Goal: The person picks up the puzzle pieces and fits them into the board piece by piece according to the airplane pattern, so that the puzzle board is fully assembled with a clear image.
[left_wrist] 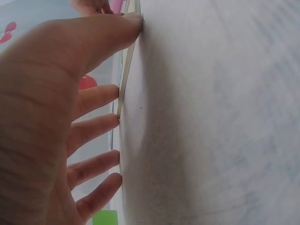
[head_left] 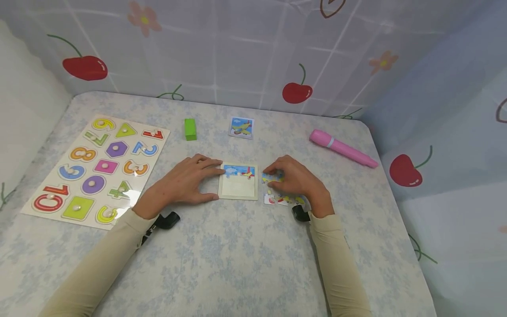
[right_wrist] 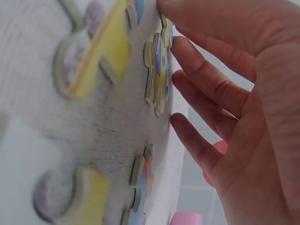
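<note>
A square puzzle board (head_left: 238,196) lies on the table, its top row filled with blue sky pieces and a red-and-yellow plane part. My left hand (head_left: 189,180) rests at the board's left side, fingers spread and nearly straight. Its thumb (left_wrist: 126,28) touches the board's edge near the lower corner. To the right, my right hand (head_left: 295,176) pinches a blue-and-yellow puzzle piece (head_left: 273,177) between thumb and index finger, low over the table. Its other fingers (right_wrist: 192,140) are loosely bent. Loose puzzle pieces (head_left: 270,198) lie below that hand, partly covered by it.
A picture card of a plane (head_left: 241,127) and a green block (head_left: 190,129) lie behind the board. On the left is a number-and-shape peg board (head_left: 130,191). A pink pen-shaped stick (head_left: 346,149) lies at the back right. Curtains (head_left: 245,57) hang behind the table.
</note>
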